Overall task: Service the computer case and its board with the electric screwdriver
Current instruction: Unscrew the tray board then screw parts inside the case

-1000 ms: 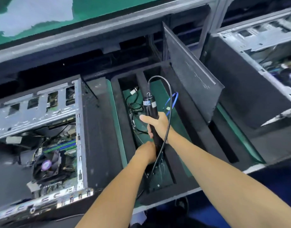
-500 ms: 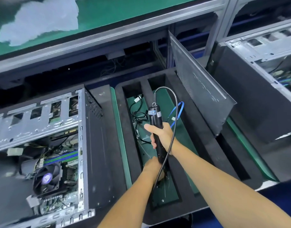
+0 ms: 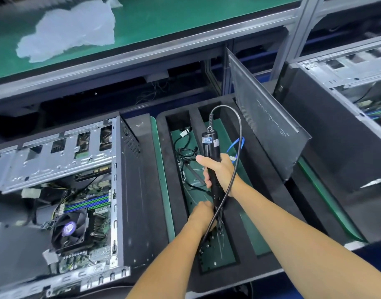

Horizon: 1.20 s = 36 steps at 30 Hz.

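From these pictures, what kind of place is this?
Probably a computer assembly or repair line: opened computer cases stand side by side, a corded electric screwdriver is in the right hand, and foam trays sit below an aluminium-framed bench.

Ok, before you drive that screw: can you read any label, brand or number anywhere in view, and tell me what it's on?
Nothing reads clearly.
Electric screwdriver in the right hand: blue and white stickers, print too small to read.
Fan in the open computer case: round purple sticker, blurred.
Board: white print beside the fan, too small to read.
Leaning side panel: faint pale marks, unreadable.
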### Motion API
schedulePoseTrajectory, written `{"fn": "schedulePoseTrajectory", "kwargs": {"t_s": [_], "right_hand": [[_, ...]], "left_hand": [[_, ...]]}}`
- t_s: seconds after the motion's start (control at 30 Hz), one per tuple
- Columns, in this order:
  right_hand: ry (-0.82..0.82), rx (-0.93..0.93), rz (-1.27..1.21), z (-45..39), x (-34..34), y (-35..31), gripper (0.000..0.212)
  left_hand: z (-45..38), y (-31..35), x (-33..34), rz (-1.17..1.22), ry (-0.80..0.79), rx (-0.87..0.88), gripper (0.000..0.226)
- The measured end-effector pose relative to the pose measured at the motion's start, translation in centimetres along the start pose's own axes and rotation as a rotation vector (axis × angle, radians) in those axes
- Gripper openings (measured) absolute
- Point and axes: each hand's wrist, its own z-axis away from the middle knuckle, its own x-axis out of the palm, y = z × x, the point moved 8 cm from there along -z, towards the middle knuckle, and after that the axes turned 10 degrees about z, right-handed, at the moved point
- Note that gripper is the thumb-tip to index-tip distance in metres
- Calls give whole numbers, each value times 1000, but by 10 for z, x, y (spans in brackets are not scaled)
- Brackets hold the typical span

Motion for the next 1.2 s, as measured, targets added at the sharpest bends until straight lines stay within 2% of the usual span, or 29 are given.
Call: {"fn": "schedulePoseTrajectory", "kwargs": {"t_s": [0.03,0.1,0.2,0.33,0.4,0.53,0.63,0.8,0.87,0.97,1.1,1.2], "right_hand": [[0,-6,-3,1,0,-1,38],[2,-27,-6,2,0,-4,38],[13,-88,-53,4,-2,-23,38],[-27,-216,-116,6,4,-87,38],[-51,-288,-147,9,12,-127,42],[-109,-424,-228,15,42,-198,41],[-151,-495,-239,24,77,-232,36],[-177,-581,-249,34,139,-269,38],[-173,-604,-249,34,168,-278,35],[-150,-631,-225,29,210,-284,32],[-78,-683,-112,19,254,-278,31],[-25,-685,-85,10,267,-267,28]], "left_hand": [[3,2,-5,43,21,3,32],[9,4,-16,131,54,3,10],[11,7,-39,346,187,28,29],[30,20,-86,664,275,83,18],[41,26,-118,792,373,124,25],[72,29,-184,910,565,238,20],[102,16,-225,1021,654,302,26],[136,-27,-281,1225,643,438,21],[145,-54,-294,1256,664,452,27],[148,-96,-304,1272,645,441,35],[141,-133,-308,1209,516,475,15],[138,-148,-314,1129,514,492,13]]}}
